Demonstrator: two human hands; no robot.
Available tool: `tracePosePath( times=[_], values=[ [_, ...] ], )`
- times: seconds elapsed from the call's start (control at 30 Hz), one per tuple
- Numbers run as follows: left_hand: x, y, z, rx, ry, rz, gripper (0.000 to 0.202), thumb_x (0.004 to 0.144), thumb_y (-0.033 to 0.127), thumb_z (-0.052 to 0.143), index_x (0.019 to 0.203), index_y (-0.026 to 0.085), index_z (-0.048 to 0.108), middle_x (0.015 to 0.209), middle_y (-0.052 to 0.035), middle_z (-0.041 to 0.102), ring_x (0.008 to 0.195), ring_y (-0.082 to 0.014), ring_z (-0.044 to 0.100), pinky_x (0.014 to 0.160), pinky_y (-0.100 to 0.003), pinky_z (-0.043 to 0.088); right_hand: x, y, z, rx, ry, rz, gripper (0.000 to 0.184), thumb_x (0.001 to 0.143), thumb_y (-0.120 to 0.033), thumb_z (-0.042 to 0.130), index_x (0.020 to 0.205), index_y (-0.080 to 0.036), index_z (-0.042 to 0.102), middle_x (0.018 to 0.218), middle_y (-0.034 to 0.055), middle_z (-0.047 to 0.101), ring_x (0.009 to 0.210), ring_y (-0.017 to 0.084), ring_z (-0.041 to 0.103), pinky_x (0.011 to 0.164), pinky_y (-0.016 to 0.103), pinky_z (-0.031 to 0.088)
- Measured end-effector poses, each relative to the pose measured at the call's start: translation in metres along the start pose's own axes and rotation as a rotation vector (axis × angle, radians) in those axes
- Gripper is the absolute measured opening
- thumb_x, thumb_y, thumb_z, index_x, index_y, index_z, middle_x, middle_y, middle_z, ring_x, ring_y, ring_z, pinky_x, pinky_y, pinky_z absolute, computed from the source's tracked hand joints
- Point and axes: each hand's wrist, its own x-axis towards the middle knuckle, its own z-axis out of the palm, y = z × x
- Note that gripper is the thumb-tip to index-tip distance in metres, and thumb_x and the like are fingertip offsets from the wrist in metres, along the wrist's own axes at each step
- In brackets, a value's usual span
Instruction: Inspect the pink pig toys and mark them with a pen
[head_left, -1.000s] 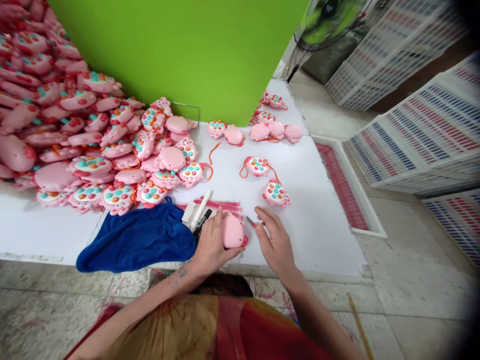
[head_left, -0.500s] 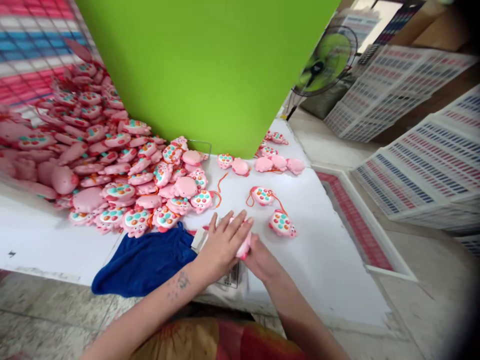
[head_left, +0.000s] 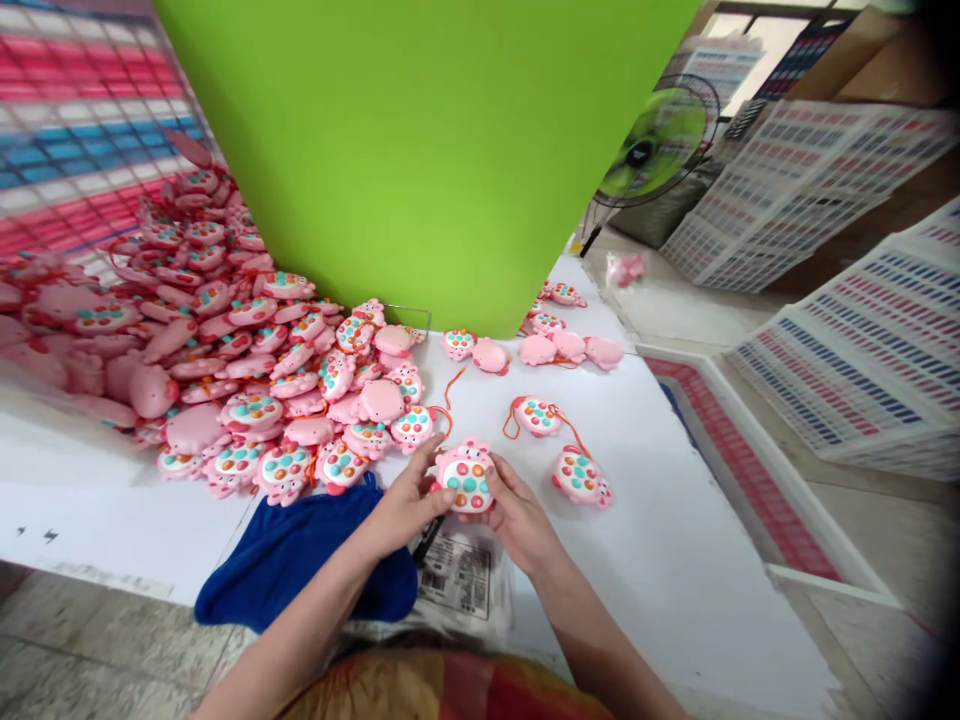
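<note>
Between my two hands is a pink animal-shaped toy (head_left: 466, 480) with a white face panel and coloured round buttons, its front turned up toward me. My left hand (head_left: 411, 505) grips its left side, thumb on the front. My right hand (head_left: 519, 510) is closed round its right edge. Below the toy lies a clear plastic bag with a printed black-and-white label (head_left: 457, 580). A blue cloth (head_left: 300, 555) rests left of it. Two similar toys with orange cords, one upper (head_left: 537, 415) and one lower (head_left: 581, 476), lie to the right.
A large heap of the same pink toys (head_left: 247, 370) covers the table's left side. Behind stands a tall green panel (head_left: 420, 170); more toys (head_left: 570, 347) lie at its foot. White baskets (head_left: 862, 350) and a fan (head_left: 652, 145) stand right, beyond the table (head_left: 645, 560).
The toy has been turned so its buttons show. My left hand has moved from over the toy to its left side. The whole view has shifted slightly.
</note>
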Motion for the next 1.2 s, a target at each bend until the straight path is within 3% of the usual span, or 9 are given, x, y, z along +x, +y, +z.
tracePosePath(
  times=[0.17,0.3,0.4,0.5,0.6,0.83,0.97,1.03,1.2],
  values=[
    [0.009,0.001,0.015,-0.082,0.127,-0.062,0.068,0.085,0.046,0.058,0.141,0.019,0.032,0.129,-0.0118,0.054,0.107,-0.0231,0.057,0.092,-0.039,0.049,0.003,0.001,0.006,-0.047,-0.021,-0.020,0.051,0.081,-0.056,0.060,0.121,-0.025,0.051,0.112,0.0068,0.062,0.081,0.017,0.064,0.058,0.028,0.056],
    [0.013,0.002,0.015,-0.105,0.136,-0.062,0.067,0.084,0.049,0.058,0.139,0.019,0.036,0.126,-0.0108,0.055,0.110,-0.0241,0.055,0.094,-0.036,0.047,0.005,0.000,0.006,-0.124,-0.042,-0.020,0.053,0.079,-0.053,0.064,0.123,-0.028,0.050,0.116,0.0052,0.060,0.084,0.017,0.063,0.062,0.028,0.055],
    [0.013,0.000,0.015,-0.155,0.079,-0.040,0.090,0.073,0.047,0.072,0.145,0.019,0.026,0.127,-0.0122,0.054,0.107,-0.0249,0.056,0.094,-0.036,0.047,0.009,0.002,0.004,-0.195,0.003,-0.062,0.050,0.078,-0.048,0.067,0.120,-0.027,0.051,0.112,0.0042,0.060,0.084,0.015,0.061,0.065,0.025,0.053],
    [0.013,-0.005,0.018,-0.169,0.043,-0.020,0.120,0.056,0.034,0.086,0.149,0.022,0.010,0.134,-0.0136,0.048,0.111,-0.0262,0.055,0.096,-0.037,0.045,0.013,0.003,0.003,-0.251,0.061,-0.139,0.043,0.079,-0.045,0.067,0.113,-0.022,0.055,0.103,0.0037,0.062,0.083,0.015,0.059,0.069,0.025,0.052],
    [0.015,-0.008,0.022,-0.148,0.061,-0.005,0.126,0.055,0.027,0.087,0.149,0.023,0.004,0.135,-0.0142,0.046,0.115,-0.0267,0.054,0.098,-0.037,0.044,0.015,0.001,0.002,-0.276,0.044,-0.165,0.040,0.080,-0.044,0.065,0.113,-0.022,0.055,0.101,0.0033,0.062,0.086,0.015,0.058,0.074,0.026,0.051],
    [0.019,-0.005,0.026,-0.117,0.131,-0.055,0.109,0.063,0.027,0.081,0.148,0.021,0.014,0.126,-0.0123,0.054,0.100,-0.0224,0.060,0.087,-0.034,0.050,0.013,0.001,-0.001,-0.297,0.082,-0.108,0.045,0.084,-0.056,0.056,0.114,-0.024,0.052,0.104,0.0036,0.062,0.096,0.018,0.059,0.088,0.032,0.049],
    [0.017,-0.009,0.023,-0.156,0.091,-0.039,0.113,0.063,0.034,0.081,0.149,0.023,0.009,0.131,-0.0129,0.052,0.108,-0.0250,0.058,0.093,-0.037,0.048,0.012,0.004,-0.001,-0.266,0.054,-0.114,0.047,0.084,-0.059,0.052,0.115,-0.024,0.051,0.109,0.0054,0.062,0.102,0.019,0.059,0.089,0.033,0.050],
    [0.017,-0.008,0.019,-0.102,0.086,-0.016,0.103,0.071,0.041,0.075,0.149,0.021,0.012,0.137,-0.0135,0.047,0.116,-0.0261,0.053,0.099,-0.038,0.044,0.012,0.003,-0.001,-0.241,0.010,-0.083,0.049,0.085,-0.060,0.051,0.119,-0.025,0.049,0.116,0.0063,0.060,0.101,0.020,0.060,0.083,0.033,0.053],
    [0.019,0.009,-0.002,0.081,0.273,0.100,0.075,0.078,0.045,0.066,0.142,0.021,0.035,0.142,-0.0108,0.041,0.126,-0.0268,0.045,0.107,-0.040,0.037,0.009,-0.005,-0.006,-0.308,-0.087,-0.101,0.062,0.086,-0.060,0.048,0.137,-0.031,0.032,0.126,0.0084,0.053,0.092,0.018,0.064,0.074,0.034,0.056]
  ],
)
